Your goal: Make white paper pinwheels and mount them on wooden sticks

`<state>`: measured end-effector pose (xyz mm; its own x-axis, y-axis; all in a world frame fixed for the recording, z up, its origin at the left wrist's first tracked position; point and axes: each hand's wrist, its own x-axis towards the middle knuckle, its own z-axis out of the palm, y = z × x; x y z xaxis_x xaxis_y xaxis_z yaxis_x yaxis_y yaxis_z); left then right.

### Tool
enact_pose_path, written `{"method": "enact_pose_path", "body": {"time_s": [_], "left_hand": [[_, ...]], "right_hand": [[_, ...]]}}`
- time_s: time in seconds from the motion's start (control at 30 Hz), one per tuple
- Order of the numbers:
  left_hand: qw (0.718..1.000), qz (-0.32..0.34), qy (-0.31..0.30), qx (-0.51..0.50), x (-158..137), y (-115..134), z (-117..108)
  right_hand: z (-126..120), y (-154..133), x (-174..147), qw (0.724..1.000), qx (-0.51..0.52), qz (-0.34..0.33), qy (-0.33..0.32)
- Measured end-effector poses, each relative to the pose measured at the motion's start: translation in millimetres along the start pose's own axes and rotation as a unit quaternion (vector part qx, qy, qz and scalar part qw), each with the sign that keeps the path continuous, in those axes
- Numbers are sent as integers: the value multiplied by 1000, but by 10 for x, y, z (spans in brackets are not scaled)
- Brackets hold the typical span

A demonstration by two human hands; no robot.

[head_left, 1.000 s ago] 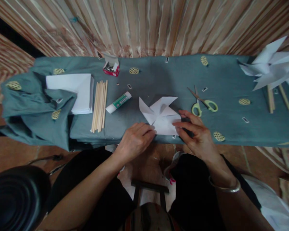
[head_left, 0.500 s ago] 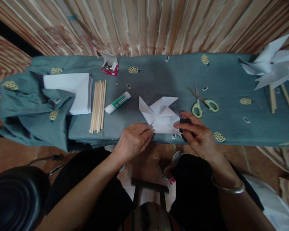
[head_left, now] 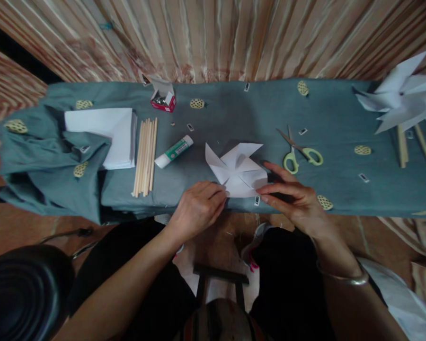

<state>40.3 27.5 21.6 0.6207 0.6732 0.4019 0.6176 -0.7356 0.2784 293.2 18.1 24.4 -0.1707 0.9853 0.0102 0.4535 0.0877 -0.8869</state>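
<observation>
A white paper pinwheel (head_left: pixel 234 170) with folded blades lies near the front edge of the cloth-covered table. At its lower left edge, my left hand (head_left: pixel 200 203) pinches the paper, fingers together. My right hand (head_left: pixel 293 199) holds the lower right corner between thumb and fingertips, and that flap bends inward in a curve. The index finger of this hand sticks out toward the pinwheel's right side. Right of the pinwheel lie scissors (head_left: pixel 309 156) with green handles, blades slightly apart. To its left rests a glue stick (head_left: pixel 175 150) with a green label.
Wooden sticks (head_left: pixel 145 156) lie in a bundle beside a stack of white paper (head_left: pixel 119 142). Behind them stands an opened red box (head_left: pixel 166 105) of small metal pieces. Finished-looking pinwheels (head_left: pixel 404 97) on sticks lie at the far right. A striped curtain (head_left: pixel 213 42) hangs behind the table.
My right hand has shifted its fingers on the lower right corner, and that flap has curled inward from lying out to the right. My left hand stays in place.
</observation>
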Motion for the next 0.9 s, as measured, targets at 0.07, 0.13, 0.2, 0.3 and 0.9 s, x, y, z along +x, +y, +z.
{"method": "enact_pose_path", "body": {"time_s": [0.07, 0.13, 0.2, 0.3, 0.9], "left_hand": [[1000, 0, -8, 0, 2, 8, -9], [1000, -1, -16, -2, 3, 15, -15], [1000, -3, -21, -4, 2, 21, -17], [1000, -7, -30, -8, -4, 27, -14], [998, -12, -44, -41, -42, 119, 19]], "right_hand": [[6, 3, 20, 1000, 2, -5, 4], [35, 2, 53, 1000, -10, -17, 13], [82, -7, 98, 998, -37, -35, 32], [152, -34, 168, 992, -87, -70, 65], [246, -181, 218, 985, -141, -103, 13]]}}
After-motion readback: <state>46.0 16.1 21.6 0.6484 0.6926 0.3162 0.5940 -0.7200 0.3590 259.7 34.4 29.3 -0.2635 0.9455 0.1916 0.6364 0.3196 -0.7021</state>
